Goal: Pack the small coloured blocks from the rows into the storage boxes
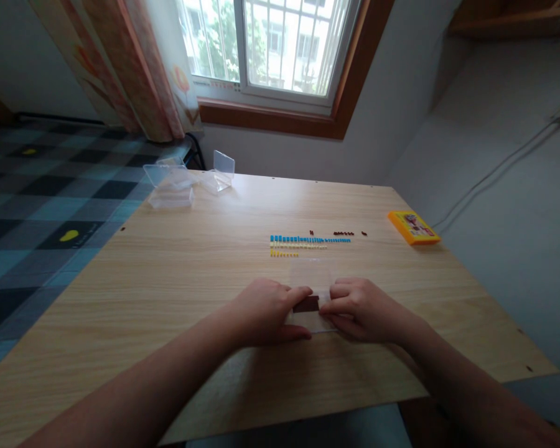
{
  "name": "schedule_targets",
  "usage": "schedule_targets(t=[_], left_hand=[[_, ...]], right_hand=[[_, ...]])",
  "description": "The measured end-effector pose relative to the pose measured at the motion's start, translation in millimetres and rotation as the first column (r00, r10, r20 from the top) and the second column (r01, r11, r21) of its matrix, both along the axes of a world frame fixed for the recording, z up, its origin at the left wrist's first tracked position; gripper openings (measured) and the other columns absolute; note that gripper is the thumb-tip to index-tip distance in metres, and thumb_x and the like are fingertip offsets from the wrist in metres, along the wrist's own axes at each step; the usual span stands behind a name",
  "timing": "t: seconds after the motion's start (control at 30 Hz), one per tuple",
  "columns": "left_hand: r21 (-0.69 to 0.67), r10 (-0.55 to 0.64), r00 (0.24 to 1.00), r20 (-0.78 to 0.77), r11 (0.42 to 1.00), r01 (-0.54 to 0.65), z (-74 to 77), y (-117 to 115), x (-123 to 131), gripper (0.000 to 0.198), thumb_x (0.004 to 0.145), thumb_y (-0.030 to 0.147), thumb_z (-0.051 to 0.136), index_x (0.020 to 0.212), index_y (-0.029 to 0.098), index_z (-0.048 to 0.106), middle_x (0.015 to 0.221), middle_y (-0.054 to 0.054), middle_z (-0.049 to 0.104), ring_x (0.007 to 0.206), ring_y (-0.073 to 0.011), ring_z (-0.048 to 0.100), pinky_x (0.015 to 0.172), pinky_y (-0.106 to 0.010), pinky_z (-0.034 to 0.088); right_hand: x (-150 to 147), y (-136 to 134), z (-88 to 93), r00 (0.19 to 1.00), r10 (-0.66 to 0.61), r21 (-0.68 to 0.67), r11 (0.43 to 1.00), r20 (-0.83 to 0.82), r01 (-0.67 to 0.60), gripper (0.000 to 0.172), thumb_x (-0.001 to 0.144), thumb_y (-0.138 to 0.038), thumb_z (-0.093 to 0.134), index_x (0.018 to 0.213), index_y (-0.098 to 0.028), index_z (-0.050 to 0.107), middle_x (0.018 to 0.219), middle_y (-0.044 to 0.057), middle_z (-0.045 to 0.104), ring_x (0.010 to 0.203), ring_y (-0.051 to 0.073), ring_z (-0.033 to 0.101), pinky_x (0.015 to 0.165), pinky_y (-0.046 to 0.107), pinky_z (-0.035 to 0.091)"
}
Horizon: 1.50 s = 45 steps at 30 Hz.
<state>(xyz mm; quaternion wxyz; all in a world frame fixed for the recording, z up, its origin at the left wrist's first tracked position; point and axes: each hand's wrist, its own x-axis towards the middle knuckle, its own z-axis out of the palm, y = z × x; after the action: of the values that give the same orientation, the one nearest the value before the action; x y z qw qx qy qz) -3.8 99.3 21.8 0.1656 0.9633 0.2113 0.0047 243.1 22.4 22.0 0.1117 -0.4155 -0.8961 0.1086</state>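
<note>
Close to the table's front edge lies a clear plastic box (310, 322), its transparent lid (310, 270) folded back. Inside it is a dark brown block or packed group of small brown pieces (306, 304). My left hand (273, 311) grips the box from the left, thumb at the near side and forefinger along the brown pieces. The fingers of my right hand (357, 308) are bent together at the right end of the brown pieces; whatever they pinch is hidden. Beyond the box, small blue bricks (308, 239), cream bricks (298, 246) and yellow bricks (282, 254) stand in rows.
Several tiny brown pieces (344, 234) lie behind the blue row. An orange-yellow box (414, 228) with a picture rests at the table's right edge. Open clear plastic cases (171, 197) stand at the far left corner. The wooden table (191, 249) ends at a bed on the left.
</note>
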Motion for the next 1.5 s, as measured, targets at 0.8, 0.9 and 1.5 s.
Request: schedule_targets(t=[0.8,0.9,1.5], left_hand=[[0.004,0.03,0.999,-0.024,1.0,-0.03,-0.1,0,0,0.06,0.086,0.06,0.07,0.132,0.022,0.062,0.101,-0.012,0.078,0.088,-0.0324,0.075,0.071,-0.037,0.053],[0.013,0.036,0.999,-0.02,0.999,-0.036,-2.1,0,0,0.062,0.085,0.061,0.071,0.132,0.022,0.062,0.1,-0.012,0.078,0.087,-0.0326,0.075,0.071,-0.037,0.053],[0.03,0.004,0.999,0.033,1.0,-0.005,-1.6,2,-6,0.066,0.088,0.06,0.07,0.139,0.021,0.056,0.106,-0.011,0.078,0.091,-0.0304,0.075,0.074,-0.037,0.054]], right_hand=[[4,-1,-1.8,0.998,0.012,0.019,1.0,-0.062,-0.011,0.022,0.096,-0.018,0.054,0.085,-0.02,0.073,0.071,0.001,0.061,0.064,0.014,0.05,0.062,0.03,0.033],[11,-1,3.6,0.988,-0.011,0.149,0.988,-0.155,0.034,0.02,0.096,-0.019,0.055,0.091,-0.021,0.074,0.072,0.002,0.061,0.067,0.016,0.053,0.063,0.031,0.037],[71,69,-1.9,0.564,-0.263,0.352,0.561,-0.783,0.75,0.019,0.094,-0.03,0.06,0.088,-0.021,0.075,0.074,0.002,0.069,0.07,0.018,0.06,0.068,0.033,0.047]])
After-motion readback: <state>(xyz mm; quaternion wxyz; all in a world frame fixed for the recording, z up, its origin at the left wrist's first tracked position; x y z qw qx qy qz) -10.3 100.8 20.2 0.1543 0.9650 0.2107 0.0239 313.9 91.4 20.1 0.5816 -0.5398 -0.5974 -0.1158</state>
